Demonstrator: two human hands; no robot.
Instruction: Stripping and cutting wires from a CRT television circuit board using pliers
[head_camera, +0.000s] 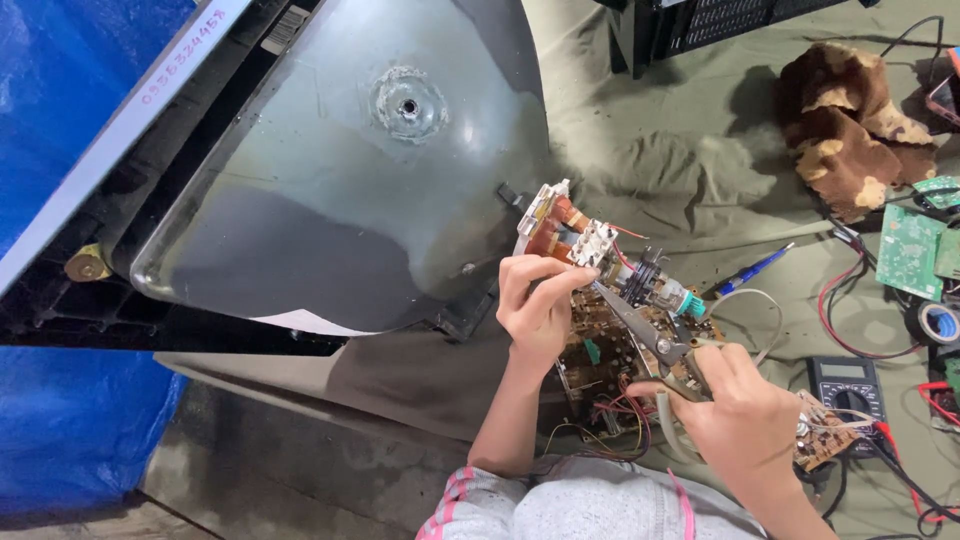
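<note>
While right hand (745, 405) clamps pliers (645, 330), left hand (538, 300) grip pinches white connector (593, 243) on copper-wound yoke (562, 225).

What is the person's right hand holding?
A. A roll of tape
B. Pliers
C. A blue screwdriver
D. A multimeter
B: the right hand grips the handles of grey pliers, whose tips reach toward the tube neck by the left hand; the blue screwdriver, tape and multimeter lie untouched on the cloth.
</note>
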